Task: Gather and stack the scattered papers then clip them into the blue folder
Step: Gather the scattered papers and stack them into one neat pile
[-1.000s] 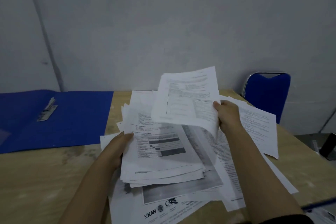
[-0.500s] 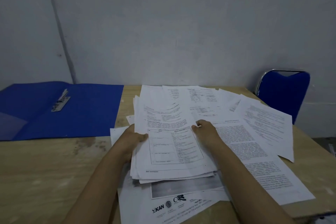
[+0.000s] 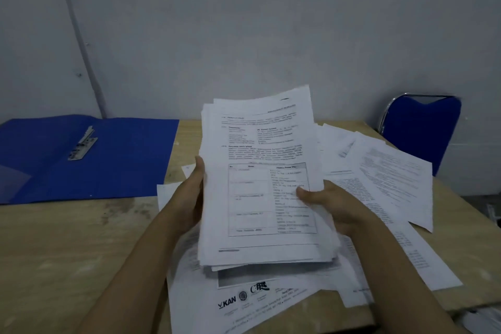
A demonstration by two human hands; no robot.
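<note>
White paper stack [image 3: 260,187], long axis running away from the person with its far end tilted upward, is clamped between left hand [image 3: 191,198] and right hand [image 3: 329,202]; open blue folder [image 3: 89,157] lies left of the left hand.

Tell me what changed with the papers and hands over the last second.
The right hand laid its lifted sheet on the stack. Then both hands took the stack by its sides, left hand on the left edge, and tilted its far end up off the table. The folder stayed open with nothing in it, and loose sheets still lie scattered on the right.
</note>
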